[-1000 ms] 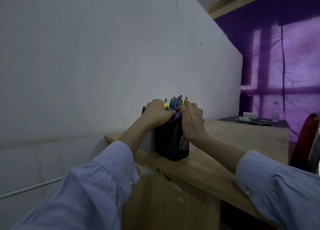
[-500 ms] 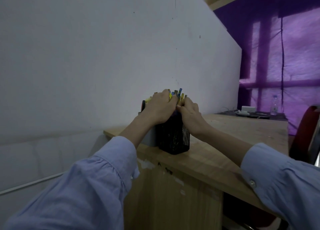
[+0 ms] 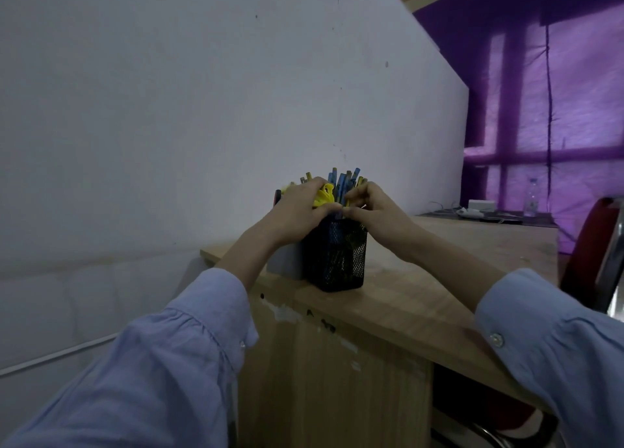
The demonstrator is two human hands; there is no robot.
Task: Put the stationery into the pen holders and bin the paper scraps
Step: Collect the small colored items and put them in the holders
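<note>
Since the black mesh pen holder stands at the near end of the table, close to the wall and just beside a grey holder, both grips work at its mouth. The left grip is curled over a yellow item, pressing it among the pens. The right grip is curled, fingertips pinching the pens just above the rim.

Handling assessment: the pens are light, stiff and smooth, and will likely splay if pushed off-axis. Take hold of the upper shafts as one bundle. The mesh holder is probably light and tips easily, so steady it at the rim.
</note>
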